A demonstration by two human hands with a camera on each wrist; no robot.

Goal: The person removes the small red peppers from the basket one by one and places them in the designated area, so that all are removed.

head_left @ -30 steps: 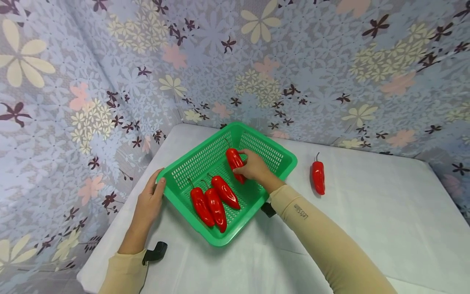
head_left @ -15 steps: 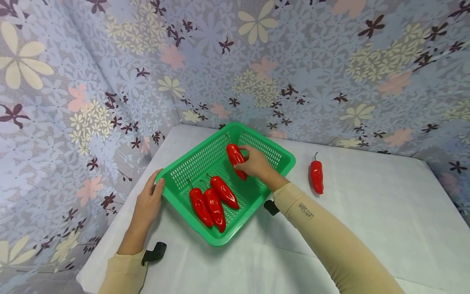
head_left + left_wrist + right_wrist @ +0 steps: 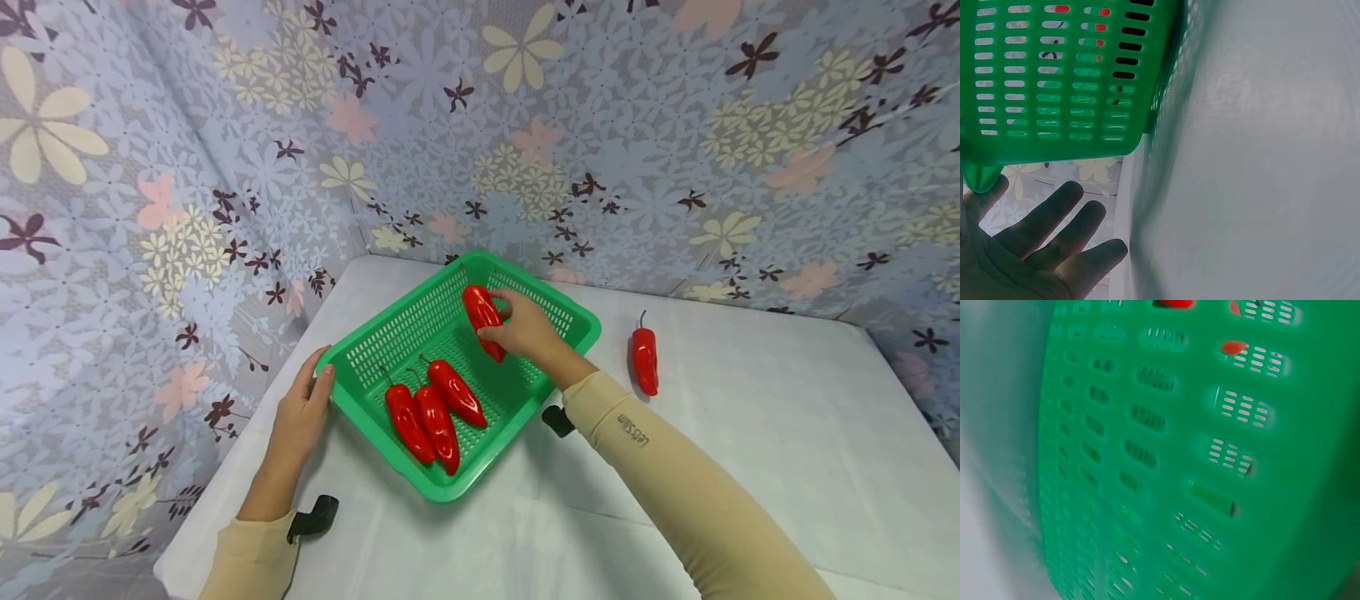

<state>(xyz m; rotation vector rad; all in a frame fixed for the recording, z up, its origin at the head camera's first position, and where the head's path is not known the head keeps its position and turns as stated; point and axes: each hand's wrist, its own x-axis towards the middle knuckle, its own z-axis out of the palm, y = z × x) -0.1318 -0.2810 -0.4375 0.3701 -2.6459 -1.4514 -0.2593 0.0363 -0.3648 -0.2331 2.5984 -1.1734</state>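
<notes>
1. Risk first: the red pepper [image 3: 482, 320] was gripped by the right hand [image 3: 525, 332] above the far corner of the green basket [image 3: 375, 354], near the rim at 12 o'clock. A loose grip on that glossy skin could probably have let it slip and knock the wall or roll out.
2. Right fingers were curled around the pepper's lower half, thumb on its near side, its stem end pointing up and away.
3. Left hand [image 3: 302, 410] rested against the basket's corner at 9 o'clock, fingers straight and slightly spread in the left wrist view [image 3: 1054, 234], the thumb touching the rim. A push from it might have slid the light basket on the white table [image 3: 750, 433].
4. Basket contents: 3 red peppers [image 3: 435, 408] lay side by side toward 6 o'clock, touching each other, stems pointing to 11 o'clock.
5. At 3 o'clock of the basket, 1 lone red pepper [image 3: 644, 360] lay on the table, apart from the rim.
</notes>
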